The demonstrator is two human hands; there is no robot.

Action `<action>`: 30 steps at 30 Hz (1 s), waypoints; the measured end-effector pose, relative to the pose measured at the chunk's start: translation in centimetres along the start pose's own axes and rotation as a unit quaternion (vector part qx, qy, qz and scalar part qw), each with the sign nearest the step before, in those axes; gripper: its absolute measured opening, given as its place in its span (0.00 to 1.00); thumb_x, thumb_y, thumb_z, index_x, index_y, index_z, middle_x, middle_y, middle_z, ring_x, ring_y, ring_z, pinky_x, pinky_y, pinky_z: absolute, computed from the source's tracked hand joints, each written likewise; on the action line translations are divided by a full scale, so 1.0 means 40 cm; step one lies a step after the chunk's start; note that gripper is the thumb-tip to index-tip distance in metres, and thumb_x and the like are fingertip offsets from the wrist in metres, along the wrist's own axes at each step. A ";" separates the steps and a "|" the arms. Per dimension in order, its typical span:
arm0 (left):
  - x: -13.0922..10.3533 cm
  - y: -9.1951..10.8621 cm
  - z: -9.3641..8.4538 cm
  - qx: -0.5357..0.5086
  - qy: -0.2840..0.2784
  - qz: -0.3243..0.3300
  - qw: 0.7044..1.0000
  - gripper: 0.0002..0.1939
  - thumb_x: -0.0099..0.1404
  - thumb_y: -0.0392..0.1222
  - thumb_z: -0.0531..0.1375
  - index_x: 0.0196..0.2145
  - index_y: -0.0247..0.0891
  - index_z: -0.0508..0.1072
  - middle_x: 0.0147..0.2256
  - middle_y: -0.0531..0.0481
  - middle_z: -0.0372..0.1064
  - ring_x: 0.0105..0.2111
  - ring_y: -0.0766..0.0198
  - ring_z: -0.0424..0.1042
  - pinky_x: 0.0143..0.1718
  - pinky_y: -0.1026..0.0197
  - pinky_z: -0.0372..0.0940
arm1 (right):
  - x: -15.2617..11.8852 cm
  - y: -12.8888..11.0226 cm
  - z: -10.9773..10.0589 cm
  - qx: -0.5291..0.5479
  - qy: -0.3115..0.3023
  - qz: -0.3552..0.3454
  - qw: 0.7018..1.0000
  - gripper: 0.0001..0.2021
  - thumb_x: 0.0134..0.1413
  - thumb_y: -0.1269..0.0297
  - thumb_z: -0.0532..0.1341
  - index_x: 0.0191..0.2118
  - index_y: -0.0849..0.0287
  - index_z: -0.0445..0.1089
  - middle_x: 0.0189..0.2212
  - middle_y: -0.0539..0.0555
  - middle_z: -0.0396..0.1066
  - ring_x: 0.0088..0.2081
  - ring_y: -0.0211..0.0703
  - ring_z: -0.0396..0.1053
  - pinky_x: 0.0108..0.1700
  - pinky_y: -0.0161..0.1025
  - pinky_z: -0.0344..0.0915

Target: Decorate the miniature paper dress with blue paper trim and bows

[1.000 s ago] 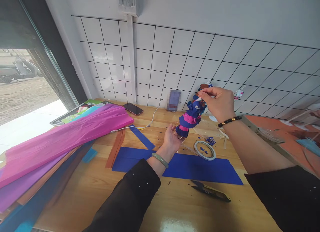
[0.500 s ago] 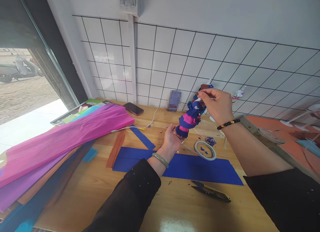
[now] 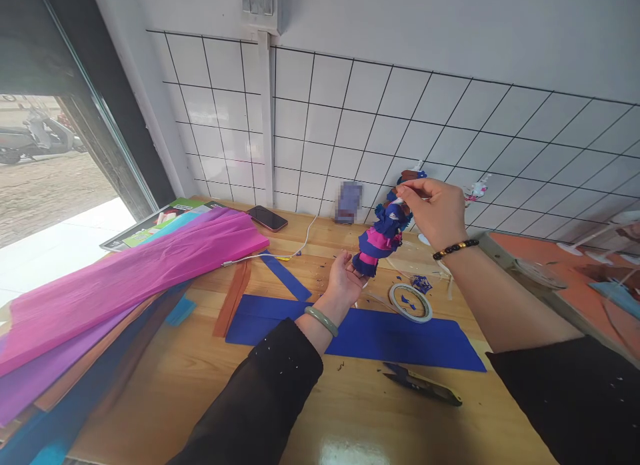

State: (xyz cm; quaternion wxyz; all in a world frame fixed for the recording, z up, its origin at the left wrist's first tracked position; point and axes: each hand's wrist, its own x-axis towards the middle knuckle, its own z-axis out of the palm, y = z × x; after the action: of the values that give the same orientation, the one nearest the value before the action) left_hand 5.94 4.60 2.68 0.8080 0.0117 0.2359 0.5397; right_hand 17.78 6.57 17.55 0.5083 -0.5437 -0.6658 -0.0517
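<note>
A crepe-paper flower stalk (image 3: 376,243), ruffled in dark blue and bright pink, is held up at a tilt above the table. My left hand (image 3: 346,279) supports its lower blue end, fingers curled behind it and partly hidden. At the upper end my right hand (image 3: 433,205) has thumb and forefinger pinched together by a whitish tip. More blue and brown ruffled paper (image 3: 413,176) shows behind that hand; whether it joins the stalk I cannot tell. Below lie a roll of tape (image 3: 426,311) and a long blue crepe-paper strip (image 3: 290,325).
Black-bladed thread snips (image 3: 425,385) lie near the front of the wooden table (image 3: 240,398). Pink, purple and brown paper sheets (image 3: 140,271) are heaped left, by a phone (image 3: 268,218) and a white cable (image 3: 307,235). A tiled wall (image 3: 330,118) stands behind; an orange surface (image 3: 550,251) is right.
Hardly anything differs. Both hands keep their hold on the stalk, and the view has shifted very slightly.
</note>
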 end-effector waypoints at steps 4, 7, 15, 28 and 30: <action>0.006 0.010 0.000 0.009 0.039 0.001 0.999 0.07 0.61 0.44 0.52 0.31 0.37 0.59 0.24 0.52 0.63 0.22 0.66 0.68 0.31 0.60 0.64 | -0.005 -0.007 0.001 0.023 -0.006 0.008 1.000 0.13 0.52 0.56 0.57 0.36 0.58 0.74 0.29 0.54 0.74 0.28 0.44 0.72 0.32 0.42 0.69; 0.012 0.020 -0.004 0.022 0.065 0.000 0.998 0.06 0.62 0.42 0.51 0.31 0.37 0.58 0.23 0.52 0.63 0.21 0.66 0.67 0.29 0.61 0.63 | -0.011 -0.016 -0.003 0.023 -0.006 0.004 1.000 0.14 0.52 0.56 0.57 0.38 0.59 0.74 0.30 0.55 0.75 0.30 0.45 0.72 0.33 0.43 0.70; 0.009 0.046 -0.005 0.062 0.098 -0.019 0.993 0.04 0.61 0.35 0.50 0.28 0.35 0.60 0.21 0.51 0.61 0.21 0.65 0.66 0.28 0.61 0.63 | -0.044 -0.029 -0.047 0.037 0.019 0.015 0.999 0.16 0.54 0.58 0.57 0.44 0.61 0.72 0.37 0.58 0.75 0.39 0.46 0.72 0.43 0.46 0.67; -0.016 0.157 0.048 0.070 0.096 0.191 0.974 0.03 0.58 0.30 0.56 0.28 0.35 0.65 0.22 0.55 0.61 0.19 0.76 0.60 0.22 0.72 0.55 | -0.407 0.159 -0.109 0.113 -0.107 0.282 0.947 0.19 0.39 0.52 0.64 0.35 0.62 0.72 0.23 0.52 0.70 0.26 0.41 0.68 0.30 0.39 0.65; -0.032 0.179 0.056 0.074 0.061 0.219 0.971 0.02 0.57 0.33 0.58 0.29 0.35 0.66 0.23 0.55 0.62 0.18 0.77 0.59 0.21 0.71 0.55 | -0.438 0.152 -0.089 0.112 -0.174 0.284 0.936 0.18 0.41 0.50 0.63 0.33 0.61 0.72 0.23 0.52 0.71 0.26 0.42 0.67 0.29 0.38 0.64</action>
State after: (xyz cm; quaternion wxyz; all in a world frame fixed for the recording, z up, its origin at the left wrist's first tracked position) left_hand 0.24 7.00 7.10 0.6508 0.0901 0.3162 0.6843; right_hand 22.81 -4.95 3.45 0.4358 -0.6500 -0.5633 0.2650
